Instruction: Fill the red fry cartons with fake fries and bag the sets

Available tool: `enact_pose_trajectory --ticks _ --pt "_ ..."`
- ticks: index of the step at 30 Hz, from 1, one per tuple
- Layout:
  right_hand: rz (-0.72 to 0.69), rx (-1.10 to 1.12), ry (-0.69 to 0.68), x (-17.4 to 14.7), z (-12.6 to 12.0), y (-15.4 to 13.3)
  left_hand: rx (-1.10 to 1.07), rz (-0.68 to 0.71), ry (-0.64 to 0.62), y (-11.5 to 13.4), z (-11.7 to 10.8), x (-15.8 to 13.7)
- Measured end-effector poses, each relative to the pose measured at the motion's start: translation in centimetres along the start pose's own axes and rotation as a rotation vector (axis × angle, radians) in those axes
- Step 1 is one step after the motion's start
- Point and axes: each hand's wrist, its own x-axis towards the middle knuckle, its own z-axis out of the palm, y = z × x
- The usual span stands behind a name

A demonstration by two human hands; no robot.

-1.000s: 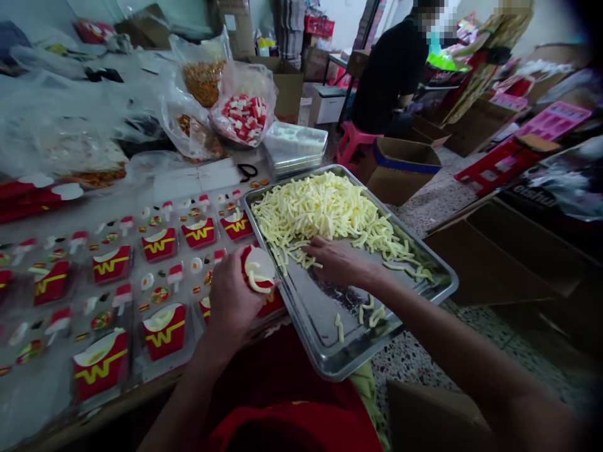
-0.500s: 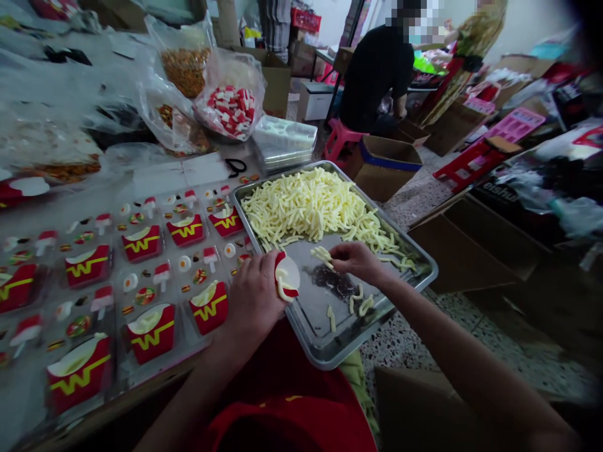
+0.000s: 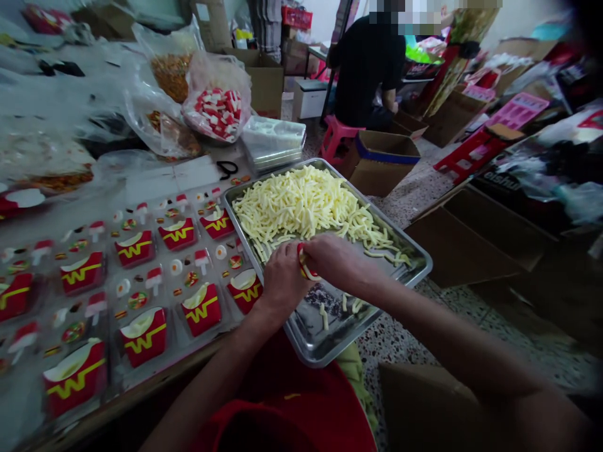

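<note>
My left hand (image 3: 288,276) is wrapped round a small red fry box (image 3: 308,271), just above the near part of a metal tray (image 3: 301,342). Closed in against the mouth of that box is my right hand (image 3: 336,260); its fingertips and anything in them are hidden. Pale yellow toy French fries (image 3: 301,201) are heaped in the tray's far half. A few loose fries (image 3: 324,317) lie near its front. To the left, filled red fry boxes with a yellow W (image 3: 144,336) sit in clear plastic trays beside tiny food pieces.
Clear bags of small pieces (image 3: 219,107) stand behind the table, near stacked clear plastic trays (image 3: 276,138) and black-handled scissors (image 3: 227,168). Cardboard boxes (image 3: 384,160) are on the floor at right. A person in black (image 3: 365,69) sits on a pink stool (image 3: 339,135).
My right hand has moved left from above the tray, carrying a pinch of fries, to the fry box in my left hand. The left hand has shifted slightly right, and the view has moved slightly.
</note>
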Motion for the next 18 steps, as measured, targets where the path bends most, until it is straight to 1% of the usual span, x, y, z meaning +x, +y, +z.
enact_pose_trajectory --ticks 4,7,10,12,13,15,17,18 --pt "-0.127 0.326 0.093 -1.6 1.6 0.5 -0.001 -0.029 0.051 -0.8 0.1 -0.7" --pt "-0.107 0.54 0.094 -1.1 2.5 0.9 -0.079 -0.03 0.05 -0.9 0.3 -0.9" --pt "-0.069 0.602 0.081 0.5 2.5 0.5 -0.185 -0.026 0.059 -0.9 0.3 -0.8" --pt "-0.105 0.607 0.092 1.2 2.0 0.6 -0.236 -0.041 0.098 -1.2 0.2 -0.7" --pt "-0.132 0.613 0.132 1.2 1.7 0.8 -0.249 -0.054 0.121 -1.4 0.1 -0.6" --pt "-0.189 0.635 0.27 0.4 1.3 1.5 -0.266 -0.082 0.147 -1.9 -0.2 -0.5" --pt "-0.233 0.639 0.407 -1.1 1.3 2.1 -0.286 -0.093 0.139 -2.3 -0.5 -0.5" --pt "-0.262 0.619 0.448 -1.9 1.5 2.4 -0.303 -0.096 0.126 -2.4 -0.7 -0.5"
